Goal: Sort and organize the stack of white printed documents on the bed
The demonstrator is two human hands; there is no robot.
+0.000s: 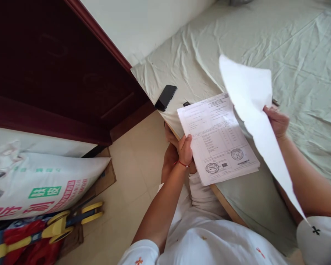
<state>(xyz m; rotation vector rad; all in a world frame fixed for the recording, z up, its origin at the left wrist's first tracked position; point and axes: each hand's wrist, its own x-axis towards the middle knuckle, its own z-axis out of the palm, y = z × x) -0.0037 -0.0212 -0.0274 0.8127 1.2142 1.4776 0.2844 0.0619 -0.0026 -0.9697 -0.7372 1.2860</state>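
Note:
My left hand (pixel 185 148) grips the left edge of a stack of printed papers (pixel 219 140) with round stamps near the bottom; a red string circles that wrist. The stack lies partly over the edge of a bed with a pale green sheet (pixel 292 66). My right hand (pixel 277 120) holds a single white sheet (pixel 253 110) lifted up and turned, its blank side facing me, to the right of the stack.
A black phone (pixel 166 97) lies near the bed's corner, with a small dark object (pixel 186 103) beside it. A dark red wooden cabinet (pixel 57 70) stands left. On the tiled floor lie a printed white sack (pixel 38 184) and a yellow-and-blue toy (pixel 57 226).

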